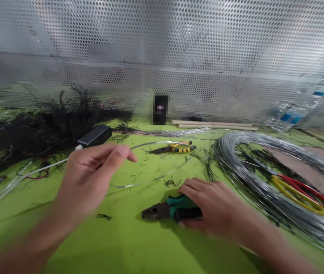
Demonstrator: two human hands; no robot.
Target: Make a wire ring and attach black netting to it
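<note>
Bright green desk (116, 251) fills the lower part of the view, with two forearms reaching over it from the near corners. Closest in, the right hand (213, 209) has its grip clamped around the handles of the teal-and-black pliers (162, 210), whose dark nose points left; whether they rest on the desk or are slightly lifted, I cannot tell. A small dark scrap (104, 216) lies left of that nose. Across from it, the left hand (89, 179) has its grip together, thumb against forefinger, on a thin pale wire (153, 143) that arcs off to the right, to the yellow-and-black pliers (176, 148) lying beyond. Dark clippings (172, 183) sit between the hands. On the right is a large coil of silvery wire (226, 163), with red-and-yellow-handled scissors (301, 194) inside its loop. Farther back on the left, a white cable (44, 167) runs up toward a black box (95, 135), beside a heap of dark stringy fibres (42, 121). Behind these come pale sticks (213, 125) laid lengthwise and a clear bottle (290, 117) with a blue label. Perforated metal panelling (162, 42) rises at the rear.
</note>
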